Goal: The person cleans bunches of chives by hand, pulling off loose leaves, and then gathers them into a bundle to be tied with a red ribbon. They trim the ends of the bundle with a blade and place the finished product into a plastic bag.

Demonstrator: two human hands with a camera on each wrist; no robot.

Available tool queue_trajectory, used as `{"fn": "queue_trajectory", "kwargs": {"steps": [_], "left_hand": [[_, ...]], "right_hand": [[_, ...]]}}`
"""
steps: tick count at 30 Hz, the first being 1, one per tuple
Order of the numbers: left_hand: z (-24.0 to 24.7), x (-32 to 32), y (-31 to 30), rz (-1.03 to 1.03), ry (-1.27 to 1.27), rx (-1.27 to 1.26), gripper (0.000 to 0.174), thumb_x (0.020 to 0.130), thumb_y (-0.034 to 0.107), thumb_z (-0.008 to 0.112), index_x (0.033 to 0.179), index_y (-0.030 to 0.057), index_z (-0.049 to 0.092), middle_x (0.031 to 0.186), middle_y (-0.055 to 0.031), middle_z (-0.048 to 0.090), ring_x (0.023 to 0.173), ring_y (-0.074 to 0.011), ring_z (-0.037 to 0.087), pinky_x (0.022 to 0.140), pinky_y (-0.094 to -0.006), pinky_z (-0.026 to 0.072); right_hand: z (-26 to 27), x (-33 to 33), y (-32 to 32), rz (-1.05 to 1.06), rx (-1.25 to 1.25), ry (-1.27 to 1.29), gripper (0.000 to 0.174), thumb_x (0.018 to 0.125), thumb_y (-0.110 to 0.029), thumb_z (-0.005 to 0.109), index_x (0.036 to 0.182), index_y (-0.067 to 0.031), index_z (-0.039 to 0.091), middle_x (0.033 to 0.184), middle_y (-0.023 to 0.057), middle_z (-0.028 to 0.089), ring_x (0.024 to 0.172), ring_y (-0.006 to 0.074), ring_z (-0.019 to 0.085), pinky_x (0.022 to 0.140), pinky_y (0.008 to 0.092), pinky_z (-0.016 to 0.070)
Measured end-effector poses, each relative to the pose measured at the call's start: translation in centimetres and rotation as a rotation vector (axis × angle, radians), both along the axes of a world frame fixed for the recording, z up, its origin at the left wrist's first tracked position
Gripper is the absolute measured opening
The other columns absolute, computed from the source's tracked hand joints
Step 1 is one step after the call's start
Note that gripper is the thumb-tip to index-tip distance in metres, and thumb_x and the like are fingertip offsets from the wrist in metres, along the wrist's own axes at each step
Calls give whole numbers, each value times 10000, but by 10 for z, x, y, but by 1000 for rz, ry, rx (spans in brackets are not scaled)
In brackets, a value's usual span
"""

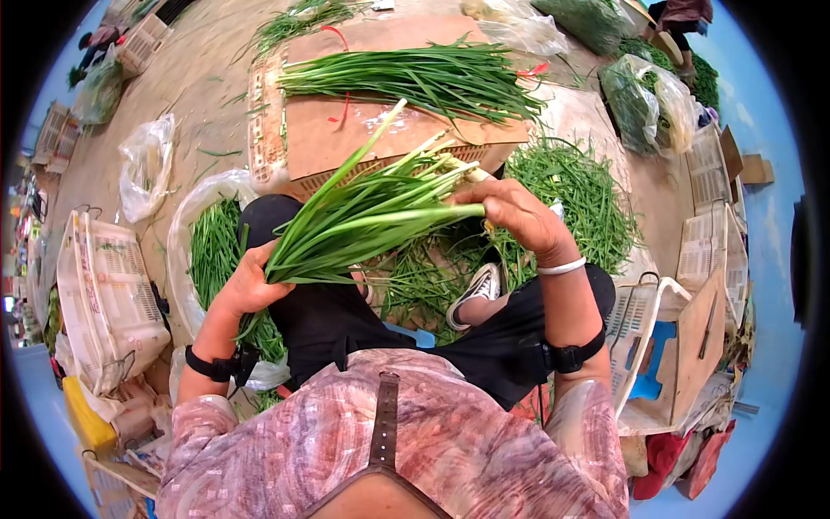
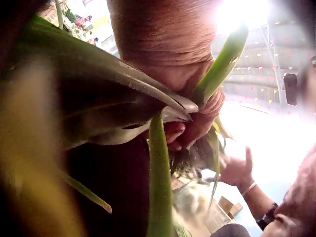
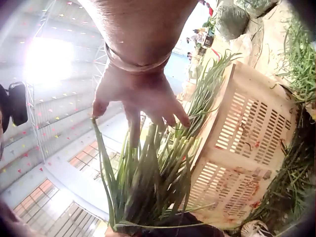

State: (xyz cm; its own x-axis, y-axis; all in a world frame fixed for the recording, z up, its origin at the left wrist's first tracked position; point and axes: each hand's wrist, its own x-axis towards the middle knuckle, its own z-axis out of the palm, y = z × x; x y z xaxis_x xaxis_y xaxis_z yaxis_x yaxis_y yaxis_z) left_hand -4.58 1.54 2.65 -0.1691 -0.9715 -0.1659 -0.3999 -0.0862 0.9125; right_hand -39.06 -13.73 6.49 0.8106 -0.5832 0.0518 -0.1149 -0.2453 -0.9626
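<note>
My left hand (image 1: 258, 281) grips a bunch of garlic chives (image 1: 354, 221) by the leafy end, above my lap. In the left wrist view, leaves bend around the curled fingers (image 2: 175, 133). The pale stem ends point up and to the right, toward my right hand (image 1: 523, 216). Its thumb touches the end of one stalk that stands apart from the rest. Spread, fairly straight fingers of the right hand (image 3: 138, 96) reach over the other stem ends in the right wrist view. A larger bunch of chives (image 1: 411, 78) lies on a cardboard-topped crate (image 1: 389, 160) in front.
Red ties (image 1: 340, 111) lie by the larger bunch. Loose chives (image 1: 575, 203) are heaped on the floor right of the crate. A plastic-lined pile of chives (image 1: 214, 246) sits by the left knee. Plastic crates (image 1: 112, 294) stand at both sides, with filled bags (image 1: 648, 104) at back right.
</note>
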Motion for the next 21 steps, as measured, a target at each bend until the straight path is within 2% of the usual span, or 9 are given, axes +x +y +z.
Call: {"fn": "queue_trajectory", "kwargs": {"steps": [1, 4, 9, 11, 15, 16, 19, 20, 21], "left_hand": [[0, 0, 0, 11, 11, 16, 381, 670, 27, 602, 1047, -17, 571, 899, -33, 625, 823, -80, 533, 769, -246, 439], [-2, 1, 1, 22, 23, 34, 387, 668, 33, 609, 1050, -17, 571, 903, -33, 626, 830, -84, 538, 776, -248, 439], [0, 0, 1, 1, 12, 51, 385, 678, 33, 611, 1058, -13, 571, 913, -31, 626, 838, -85, 541, 781, -246, 438], [-1, -2, 3, -5, 25, 17, 373, 690, 25, 606, 1060, -13, 571, 926, -32, 626, 837, -87, 542, 784, -245, 437], [-7, -4, 6, 57, 112, 1, 403, 711, -2, 612, 1109, -9, 550, 958, -37, 631, 857, -92, 554, 798, -249, 442], [-8, -3, 6, 57, 112, 1, 403, 711, -2, 612, 1109, -9, 550, 958, -37, 631, 857, -92, 554, 798, -249, 442], [-8, -1, 7, 38, 85, -18, 425, 714, -6, 621, 1131, -9, 538, 968, -41, 633, 862, -94, 559, 798, -249, 444], [-7, -2, 7, 59, 98, -11, 422, 711, 2, 627, 1124, -12, 543, 962, -41, 635, 856, -94, 561, 795, -249, 445], [-6, -3, 7, 80, 111, -4, 419, 708, 10, 634, 1117, -14, 547, 957, -41, 636, 850, -94, 562, 793, -249, 446]], "right_hand": [[-3, -2, 1, -3, -3, 1, 584, 818, -456, 497, 1038, 76, 588, 962, 146, 628, 881, 208, 567, 788, 298, 419], [-13, -6, 3, 106, 283, -194, 582, 740, -358, 675, 1126, 55, 535, 1086, 127, 568, 1019, 189, 513, 901, 309, 372], [-15, -5, 13, 66, 266, -323, 476, 762, -309, 639, 1069, 49, 577, 1029, 117, 593, 985, 168, 523, 896, 296, 374], [-14, -7, 16, -149, 389, -114, 377, 792, -273, 603, 995, 44, 618, 945, 99, 622, 948, 144, 535, 891, 291, 380], [-16, -1, 26, -178, 351, -148, 251, 824, -162, 567, 957, 40, 632, 892, 58, 630, 812, 104, 541, 758, 249, 428], [-17, 0, 31, -215, 393, -230, 210, 809, -128, 592, 926, 42, 628, 852, 29, 615, 730, 88, 522, 675, 227, 428], [-11, -2, 36, -186, 468, -134, 176, 782, -112, 626, 885, 31, 623, 814, 10, 586, 705, 76, 505, 645, 227, 423], [-5, 1, 38, -188, 237, -102, 147, 759, -96, 649, 850, 16, 618, 776, -2, 557, 700, 69, 494, 632, 222, 420], [-6, 1, 39, -191, 237, -103, 147, 759, -96, 649, 850, 16, 618, 776, -2, 557, 700, 69, 494, 632, 222, 420]]}}
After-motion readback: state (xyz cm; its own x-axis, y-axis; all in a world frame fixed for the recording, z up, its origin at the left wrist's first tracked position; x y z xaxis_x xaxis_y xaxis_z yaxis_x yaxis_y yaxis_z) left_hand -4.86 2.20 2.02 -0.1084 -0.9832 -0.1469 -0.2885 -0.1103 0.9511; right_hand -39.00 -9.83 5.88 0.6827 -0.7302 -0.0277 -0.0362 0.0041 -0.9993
